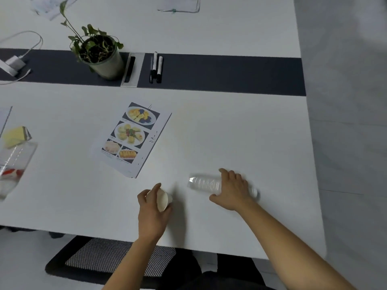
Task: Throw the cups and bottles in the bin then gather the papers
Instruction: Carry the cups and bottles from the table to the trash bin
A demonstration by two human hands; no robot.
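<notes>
The left hand (151, 210) is curled round a small white paper cup (164, 200), thumb on the far side and fingers on the near side; the cup is tilted, close to the near edge of the white worktop (240, 132). Just to its right, the right hand (232, 189) grasps a clear plastic bottle (204, 183) that lies on its side on the worktop, fingers wrapped over the top, thumb on the near side, the cap end poking out to the right of the hand. Beyond the cup lies a printed paper sheet with food photographs (132, 139), flat and at a slant. A dark band (230, 74) crosses the worktop; on it stand a potted green plant (100, 55) and two black-and-white marker pens (156, 66) side by side. More white papers (180, 5) lie at the far edge. At the left edge sits a blurred transparent container (12, 160).
</notes>
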